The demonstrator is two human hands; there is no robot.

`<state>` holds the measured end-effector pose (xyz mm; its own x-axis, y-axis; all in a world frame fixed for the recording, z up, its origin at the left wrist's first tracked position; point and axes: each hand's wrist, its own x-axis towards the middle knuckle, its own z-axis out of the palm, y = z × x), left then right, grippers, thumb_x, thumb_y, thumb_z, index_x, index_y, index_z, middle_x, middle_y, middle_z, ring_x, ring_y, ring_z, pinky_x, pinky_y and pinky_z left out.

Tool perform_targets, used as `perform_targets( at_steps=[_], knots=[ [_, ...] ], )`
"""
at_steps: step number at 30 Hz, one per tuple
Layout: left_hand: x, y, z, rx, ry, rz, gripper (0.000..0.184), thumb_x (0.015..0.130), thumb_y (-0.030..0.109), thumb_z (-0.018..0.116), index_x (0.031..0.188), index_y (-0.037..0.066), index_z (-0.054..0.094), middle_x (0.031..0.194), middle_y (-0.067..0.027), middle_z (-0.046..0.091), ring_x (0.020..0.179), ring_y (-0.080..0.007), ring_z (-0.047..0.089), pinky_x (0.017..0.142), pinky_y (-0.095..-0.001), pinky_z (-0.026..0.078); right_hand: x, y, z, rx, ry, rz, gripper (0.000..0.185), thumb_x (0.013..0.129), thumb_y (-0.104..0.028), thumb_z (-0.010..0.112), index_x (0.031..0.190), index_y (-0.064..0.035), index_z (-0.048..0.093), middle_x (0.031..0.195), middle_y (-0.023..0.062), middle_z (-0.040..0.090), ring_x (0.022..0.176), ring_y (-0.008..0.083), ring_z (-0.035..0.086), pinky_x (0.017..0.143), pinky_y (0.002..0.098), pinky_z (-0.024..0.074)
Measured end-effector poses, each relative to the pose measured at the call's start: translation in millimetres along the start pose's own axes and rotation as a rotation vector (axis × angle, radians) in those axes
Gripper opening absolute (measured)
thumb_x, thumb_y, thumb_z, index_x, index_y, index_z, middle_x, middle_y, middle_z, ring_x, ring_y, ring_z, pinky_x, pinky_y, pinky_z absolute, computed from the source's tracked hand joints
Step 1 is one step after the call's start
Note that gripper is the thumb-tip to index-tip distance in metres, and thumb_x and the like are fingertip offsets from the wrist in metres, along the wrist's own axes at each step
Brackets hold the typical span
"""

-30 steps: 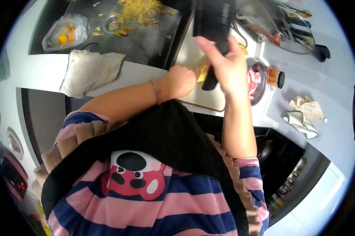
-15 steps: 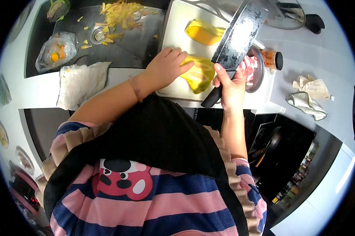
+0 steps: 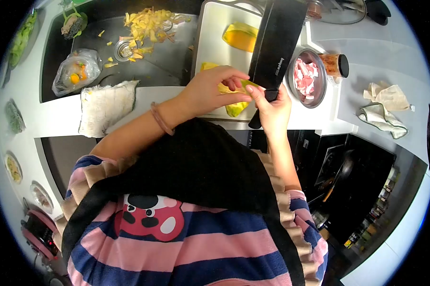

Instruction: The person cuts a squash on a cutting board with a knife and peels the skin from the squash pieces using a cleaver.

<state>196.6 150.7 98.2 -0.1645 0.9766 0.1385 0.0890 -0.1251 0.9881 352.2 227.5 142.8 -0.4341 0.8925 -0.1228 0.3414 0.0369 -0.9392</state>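
My right hand [image 3: 274,107] is wrapped round the black handle of a cleaver [image 3: 277,47], its broad dark blade standing up over the board. The right thumb reaches out to a small green-yellow piece [image 3: 249,86]. My left hand [image 3: 215,90] meets it there, fingers curled and thumb and forefinger around the piece; their exact contact is partly hidden. Beneath the hands, a yellow-green chunk of fruit or vegetable [image 3: 236,108] lies on the white cutting board [image 3: 210,28], mostly covered by my left hand. Another chunk with orange flesh [image 3: 240,37] lies farther back.
A metal bowl of cut pink-white meat [image 3: 306,78] and a jar [image 3: 334,65] stand at the right. Left is a sink [image 3: 153,71] with yellow peelings [image 3: 150,26] and a plastic bag [image 3: 77,71]. Cloths [image 3: 108,107] lie on the counter's left and right.
My left hand has lifted off the chunk and moved right to the small piece beside my right thumb. The cleaver has turned, showing its dark lettered face, and more of the meat bowl is visible.
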Motion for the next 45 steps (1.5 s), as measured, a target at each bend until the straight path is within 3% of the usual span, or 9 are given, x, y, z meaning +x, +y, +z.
perform_targets(
  at_steps=[6,8,13,15,19,24,34,36,45],
  knots=[
    [4.1,1.5,2.7,-0.148,0.087,0.044,0.022,0.08,0.023,0.07,0.085,0.003,0.064,0.073,-0.0041,0.06,0.066,-0.0115,0.054,0.063,-0.0243,0.044,-2.8,-0.1,-0.9,-0.123,-0.033,-0.017,0.017,0.079,-0.01,0.073,0.091,-0.0027,0.063,0.073,-0.0046,0.059,0.06,0.0018,0.046,0.056,0.0175,0.0388],
    [7.2,-14.0,-6.3,-0.172,0.236,-0.35,0.023,0.081,0.023,0.069,0.085,0.002,0.063,0.072,-0.0048,0.06,0.065,-0.0112,0.054,0.062,-0.0238,0.043,-2.0,-0.3,-8.3,-0.025,0.026,0.067,0.016,0.082,-0.016,0.071,0.089,-0.003,0.064,0.066,-0.0062,0.055,0.054,0.0014,0.044,0.05,0.018,0.0362],
    [-6.1,-52.2,-30.2,0.295,0.07,-0.356,0.034,0.08,0.033,0.067,0.096,0.003,0.064,0.084,-0.0114,0.062,0.08,-0.024,0.06,0.07,-0.034,0.047,-10.5,20.4,-44.8,-0.136,0.008,0.188,0.017,0.088,-0.019,0.064,0.086,-0.0034,0.06,0.055,-0.0034,0.047,0.043,0.0051,0.041,0.041,0.0201,0.0328],
    [-9.9,-55.8,-25.7,0.627,0.009,0.129,0.05,0.076,0.036,0.069,0.113,0.005,0.058,0.105,-0.0135,0.058,0.1,-0.0305,0.054,0.085,-0.0382,0.044,-17.4,32.9,-50.0,-0.102,0.005,0.233,0.018,0.088,-0.02,0.063,0.084,-0.0037,0.059,0.056,-0.0028,0.047,0.044,0.0056,0.042,0.042,0.0203,0.0335],
    [-5.4,-60.7,-19.8,1.105,-0.071,0.329,0.069,0.07,0.036,0.073,0.126,0.004,0.047,0.115,-0.0127,0.052,0.11,-0.0302,0.047,0.094,-0.0377,0.038,-28.7,41.8,-48.9,0.012,0.012,0.328,0.02,0.09,-0.021,0.061,0.081,-0.0047,0.055,0.057,-0.0005,0.047,0.046,0.0087,0.045,0.045,0.0216,0.0371],
    [24.3,-49.1,-16.7,1.077,-0.383,-0.045,0.076,0.055,0.035,0.079,0.115,0.003,0.047,0.109,-0.0138,0.051,0.106,-0.0298,0.049,0.092,-0.0397,0.039,-37.1,45.7,-51.7,0.133,0.027,0.357,0.018,0.091,-0.019,0.058,0.081,-0.0051,0.053,0.057,0.0006,0.047,0.046,0.0101,0.046,0.047,0.0232,0.039],
    [20.4,-45.4,-8.0,1.081,-0.345,-0.077,0.063,0.051,0.038,0.078,0.096,0.003,0.052,0.097,-0.0123,0.057,0.096,-0.0293,0.055,0.083,-0.0371,0.044,-43.8,51.1,-53.3,0.244,0.101,0.339,0.02,0.091,-0.02,0.058,0.078,-0.0063,0.053,0.055,-0.0004,0.05,0.046,0.0081,0.046,0.046,0.0219,0.0371],
    [17.1,-37.2,-9.9,0.782,-0.358,-0.29,0.081,0.054,0.044,0.081,0.114,-0.002,0.05,0.11,-0.0216,0.058,0.098,-0.0334,0.058,0.085,-0.0405,0.046,-44.2,52.5,-54.2,0.268,0.105,0.332,0.019,0.091,-0.02,0.059,0.078,-0.0062,0.055,0.055,-0.0005,0.05,0.046,0.0079,0.046,0.046,0.0219,0.0372],
    [11.5,-39.3,-14.5,0.02,-0.261,-0.914,0.069,0.068,0.042,0.077,0.112,-0.006,0.053,0.097,-0.0137,0.062,0.081,-0.0177,0.062,0.058,-0.0286,0.051,-43.7,50.7,-57.4,0.236,0.091,0.31,0.018,0.091,-0.019,0.058,0.079,-0.0065,0.054,0.056,-0.0005,0.05,0.045,0.0083,0.046,0.047,0.0217,0.0376]
  ],
)
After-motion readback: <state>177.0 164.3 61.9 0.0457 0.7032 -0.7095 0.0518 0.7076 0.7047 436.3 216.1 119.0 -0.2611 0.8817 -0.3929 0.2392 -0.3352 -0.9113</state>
